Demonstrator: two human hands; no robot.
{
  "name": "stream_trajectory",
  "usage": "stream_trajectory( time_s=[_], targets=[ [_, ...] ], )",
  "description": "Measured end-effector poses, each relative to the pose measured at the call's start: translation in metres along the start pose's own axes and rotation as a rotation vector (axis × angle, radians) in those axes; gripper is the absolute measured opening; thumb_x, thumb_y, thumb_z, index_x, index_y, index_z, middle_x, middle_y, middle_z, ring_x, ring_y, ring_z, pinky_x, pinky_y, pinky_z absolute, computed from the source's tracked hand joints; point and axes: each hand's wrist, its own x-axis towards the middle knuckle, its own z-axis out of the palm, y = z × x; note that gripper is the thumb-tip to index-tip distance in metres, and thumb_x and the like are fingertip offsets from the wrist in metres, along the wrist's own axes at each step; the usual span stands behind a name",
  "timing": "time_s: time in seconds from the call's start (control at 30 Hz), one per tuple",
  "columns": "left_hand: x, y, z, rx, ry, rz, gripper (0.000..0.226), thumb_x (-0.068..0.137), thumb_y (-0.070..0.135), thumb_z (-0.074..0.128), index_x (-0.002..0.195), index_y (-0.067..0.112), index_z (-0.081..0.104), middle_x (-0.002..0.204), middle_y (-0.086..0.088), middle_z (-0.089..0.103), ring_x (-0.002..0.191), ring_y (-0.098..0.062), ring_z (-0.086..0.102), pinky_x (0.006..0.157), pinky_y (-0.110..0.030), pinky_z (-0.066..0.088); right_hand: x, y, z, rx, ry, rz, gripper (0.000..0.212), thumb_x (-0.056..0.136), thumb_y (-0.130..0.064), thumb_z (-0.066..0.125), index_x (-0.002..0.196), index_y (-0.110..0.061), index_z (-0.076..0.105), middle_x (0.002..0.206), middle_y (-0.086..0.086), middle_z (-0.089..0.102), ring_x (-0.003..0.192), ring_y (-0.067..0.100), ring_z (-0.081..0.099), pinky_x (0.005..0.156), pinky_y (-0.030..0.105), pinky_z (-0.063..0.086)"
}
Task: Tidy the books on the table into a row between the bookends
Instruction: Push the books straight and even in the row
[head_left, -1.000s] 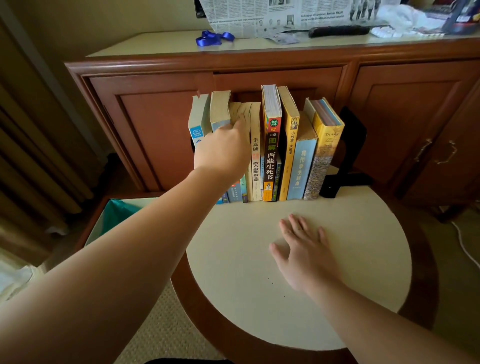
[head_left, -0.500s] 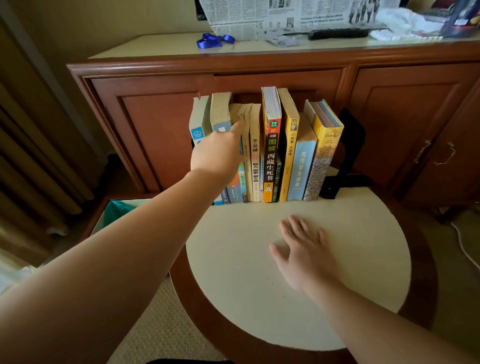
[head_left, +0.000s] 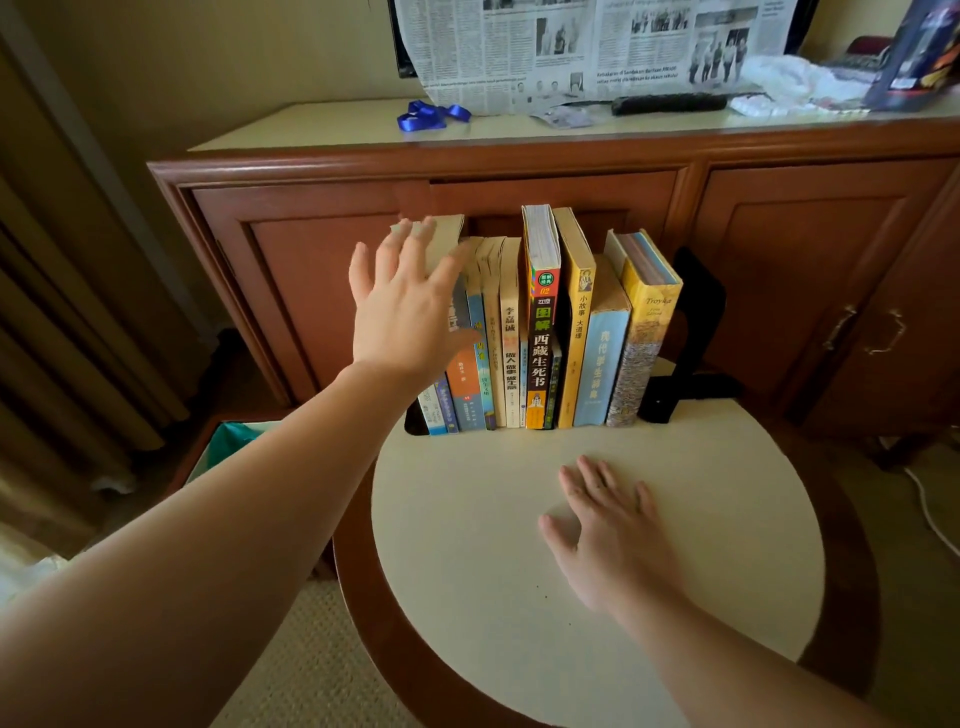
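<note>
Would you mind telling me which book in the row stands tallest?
The book with the red and black spine, near the middle of the row. Its top edge rises just above the yellow book right beside it and well above the others.

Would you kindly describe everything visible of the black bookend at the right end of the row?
The black bookend looks like thin matte metal, bent into an L: an upright plate with a rounded top and a flat foot lying on the round table. It stands upright at the table's far edge. The Troyka book leans towards it; whether they touch cannot be told.
</note>
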Motion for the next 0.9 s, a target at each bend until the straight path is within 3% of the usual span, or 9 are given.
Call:
stream_trajectory(
  time_s=[0.07,0.27,0.43,0.53,0.67,0.77,0.9],
  targets=[
    [0.003,-0.002,0.003,-0.064,-0.099,0.004,0.088,0.080,0.052,0.084,0.154,0.026,0.045,0.159,-0.007,0.045,0.151,-0.033,0.034,0.122,-0.069,0.009,0.000,0.000,0.000,0.008,0.004,0.002,0.073,0.101,-0.065,0.019,0.166,-0.033,0.009,0.174,-0.008,-0.004,0.158,0.010,-0.010,0.128,0.046,-0.003],
    [0.004,0.003,0.002,-0.161,-0.079,0.014,0.059,0.081,0.038,0.088,0.133,0.024,0.063,0.145,-0.006,0.055,0.138,-0.035,0.046,0.121,-0.061,0.024,0.000,0.000,-0.001,0.004,-0.005,0.003,0.074,0.101,-0.066,0.019,0.166,-0.032,0.008,0.173,-0.008,-0.005,0.158,0.010,-0.011,0.128,0.047,-0.003],
    [0.006,-0.003,-0.005,-0.207,-0.108,0.001,0.079,0.078,0.037,0.090,0.146,0.019,0.053,0.142,-0.007,0.058,0.129,-0.034,0.050,0.112,-0.052,0.041,-0.001,-0.001,-0.004,0.016,-0.012,0.001,0.073,0.101,-0.065,0.020,0.166,-0.033,0.007,0.173,-0.008,-0.006,0.158,0.009,-0.012,0.128,0.046,-0.004],
    [0.009,-0.009,-0.008,-0.228,-0.119,0.001,0.079,0.076,0.034,0.092,0.144,0.014,0.056,0.139,-0.008,0.059,0.122,-0.033,0.053,0.105,-0.047,0.046,-0.001,-0.001,-0.003,0.016,-0.010,0.001,0.073,0.101,-0.065,0.020,0.166,-0.033,0.008,0.173,-0.008,-0.005,0.158,0.010,-0.011,0.128,0.047,-0.003],
    [0.010,-0.009,-0.010,-0.270,-0.129,0.037,0.067,0.084,0.036,0.085,0.141,0.017,0.056,0.137,-0.003,0.062,0.121,-0.029,0.059,0.114,-0.050,0.042,-0.001,-0.002,-0.003,0.012,-0.014,0.003,0.073,0.102,-0.065,0.020,0.166,-0.032,0.008,0.174,-0.008,-0.005,0.158,0.010,-0.011,0.128,0.046,-0.004],
    [0.011,-0.007,-0.009,-0.227,-0.147,0.041,0.073,0.089,0.045,0.078,0.151,0.021,0.049,0.149,-0.003,0.056,0.133,-0.030,0.054,0.120,-0.052,0.032,-0.002,-0.001,-0.004,0.011,-0.018,0.003,0.073,0.102,-0.065,0.020,0.166,-0.032,0.007,0.173,-0.008,-0.006,0.158,0.009,-0.012,0.128,0.046,-0.005],
    [0.006,-0.002,-0.004,-0.202,-0.087,0.019,0.069,0.091,0.045,0.076,0.152,0.022,0.052,0.149,-0.007,0.056,0.134,-0.035,0.053,0.119,-0.056,0.032,-0.002,-0.001,-0.004,0.014,-0.006,0.003,0.073,0.101,-0.065,0.020,0.166,-0.032,0.008,0.174,-0.008,-0.005,0.158,0.010,-0.010,0.128,0.046,-0.004]
  ],
)
